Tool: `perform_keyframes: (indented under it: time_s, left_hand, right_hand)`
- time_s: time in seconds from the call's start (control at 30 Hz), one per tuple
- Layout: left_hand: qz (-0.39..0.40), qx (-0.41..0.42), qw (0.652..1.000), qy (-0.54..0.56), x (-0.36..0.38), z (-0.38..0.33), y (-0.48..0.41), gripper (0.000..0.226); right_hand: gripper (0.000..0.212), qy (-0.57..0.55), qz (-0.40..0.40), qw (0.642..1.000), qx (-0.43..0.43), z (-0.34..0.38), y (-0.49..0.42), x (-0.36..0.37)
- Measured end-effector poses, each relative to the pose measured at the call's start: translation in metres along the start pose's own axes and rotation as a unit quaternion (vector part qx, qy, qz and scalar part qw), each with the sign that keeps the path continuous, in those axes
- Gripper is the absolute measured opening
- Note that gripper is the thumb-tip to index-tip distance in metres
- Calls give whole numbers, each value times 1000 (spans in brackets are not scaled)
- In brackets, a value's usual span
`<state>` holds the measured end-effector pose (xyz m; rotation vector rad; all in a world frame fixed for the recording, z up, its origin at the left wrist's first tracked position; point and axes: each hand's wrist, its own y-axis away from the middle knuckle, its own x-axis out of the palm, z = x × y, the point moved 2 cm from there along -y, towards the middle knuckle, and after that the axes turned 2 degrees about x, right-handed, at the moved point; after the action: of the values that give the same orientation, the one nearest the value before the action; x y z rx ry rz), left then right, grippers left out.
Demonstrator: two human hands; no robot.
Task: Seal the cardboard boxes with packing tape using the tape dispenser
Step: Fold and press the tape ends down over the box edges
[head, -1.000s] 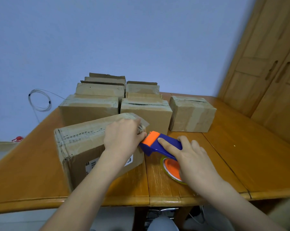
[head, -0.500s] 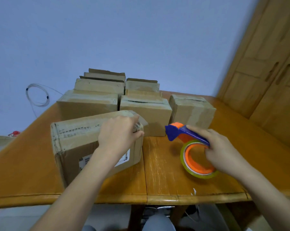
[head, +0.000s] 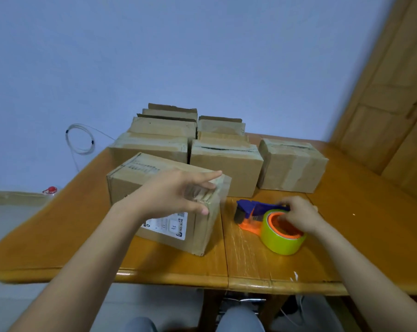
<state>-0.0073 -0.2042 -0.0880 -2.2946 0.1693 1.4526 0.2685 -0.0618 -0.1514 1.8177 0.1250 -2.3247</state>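
One box [head: 154, 168] is touched by the wide-open left hand [head: 178, 195]. Beside it, the tape dispenser [head: 269, 224] has been put down on the table [head: 346, 236], still gripped by the right hand [head: 298, 214]. That strip seems done.

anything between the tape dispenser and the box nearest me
Nothing visible. The tape dispenser rests on the table, held by the right hand, just right of the near box, with only bare tabletop between them. The left hand covers the box's right end and may be in the tape's way.
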Motion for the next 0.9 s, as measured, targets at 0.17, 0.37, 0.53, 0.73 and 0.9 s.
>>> perform_keyframes:
  time_s: [0.17, 0.37, 0.53, 0.73, 0.9]
  left_hand:
    - [-4, 19, 999, 28, 0, 6, 11, 74]
    - [-90, 39, 982, -160, 20, 11, 14, 88]
    - [-66, 43, 982, -169, 22, 14, 14, 93]
    - [-45, 35, 986, -155, 21, 16, 10, 97]
    - [-41, 31, 990, -129, 20, 16, 9, 95]
  right_hand:
    - [50, -77, -218, 969, -88, 38, 35, -3]
    - [66, -327, -254, 862, -291, 100, 78, 23]
    - [79, -340, -261, 846, -318, 122, 73, 56]
    - [75, -348, -278, 837, -319, 123, 74, 81]
    - [80, -325, -258, 851, -321, 124, 72, 86]
